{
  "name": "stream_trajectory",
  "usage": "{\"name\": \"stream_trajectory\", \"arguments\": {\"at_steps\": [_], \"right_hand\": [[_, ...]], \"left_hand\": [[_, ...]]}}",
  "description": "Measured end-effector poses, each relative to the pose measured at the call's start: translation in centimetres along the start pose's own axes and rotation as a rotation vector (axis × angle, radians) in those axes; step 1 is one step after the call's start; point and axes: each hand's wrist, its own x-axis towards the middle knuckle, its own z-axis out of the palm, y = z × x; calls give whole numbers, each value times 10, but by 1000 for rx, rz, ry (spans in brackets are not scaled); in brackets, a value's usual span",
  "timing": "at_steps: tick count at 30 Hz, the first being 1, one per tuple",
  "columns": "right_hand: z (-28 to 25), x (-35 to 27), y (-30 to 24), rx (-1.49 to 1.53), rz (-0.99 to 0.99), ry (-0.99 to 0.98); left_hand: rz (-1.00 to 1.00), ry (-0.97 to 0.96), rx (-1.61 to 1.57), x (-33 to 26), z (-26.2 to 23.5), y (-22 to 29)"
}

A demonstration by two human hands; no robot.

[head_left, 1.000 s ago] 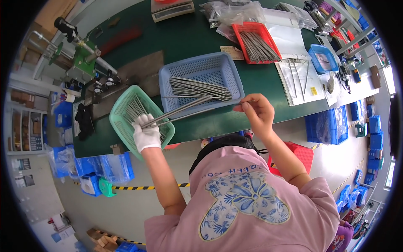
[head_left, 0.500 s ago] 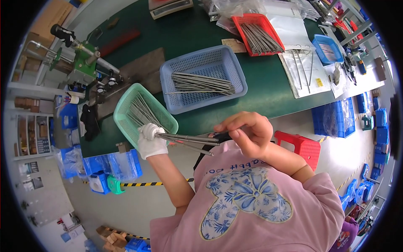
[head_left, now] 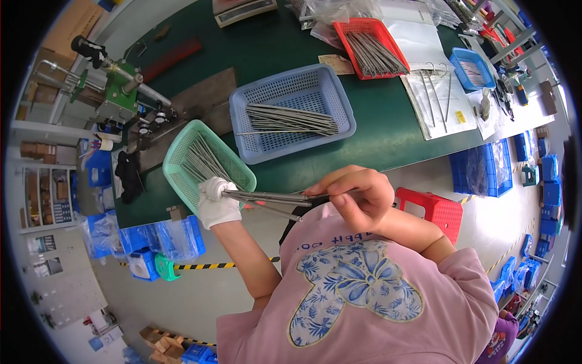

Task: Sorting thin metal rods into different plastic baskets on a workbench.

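Observation:
My left hand [head_left: 216,202], in a white glove, grips one end of a bundle of thin metal rods [head_left: 270,199] just in front of the green basket [head_left: 177,181]. My bare right hand [head_left: 357,197] closes on the other end of the same bundle, close to my chest. The bundle lies roughly level between the two hands, and one rod splays downward. More rods lie inside the green basket and in the blue basket [head_left: 332,96] behind it on the green table [head_left: 388,136].
A red tray [head_left: 346,36] of rods and a small blue tray [head_left: 464,54] stand at the back right. A green machine [head_left: 115,97] sits at the table's left end. A red stool [head_left: 436,209] and blue crates [head_left: 479,170] are on the floor.
Both hands have drawn the rod bundle back from over the baskets toward my chest, and my right hand has come lower and closer to my body.

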Motion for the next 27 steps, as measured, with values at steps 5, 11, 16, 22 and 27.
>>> {"name": "stream_trajectory", "arguments": {"at_steps": [5,11,16,22,27], "right_hand": [[-6,-6,5,-47,62,209],[-50,-48,16,-159,302,425],[-73,-94,6,-171,498,699],[-88,-131,-1,-249,601,844],[-102,-130,5,-261,644,862]], "left_hand": [[109,61,88,8,-5,-2],[445,174,456,85,-48,45],[598,428,562,126,-38,10],[824,639,718,166,-33,-30],[609,516,823,211,-22,-53]]}}
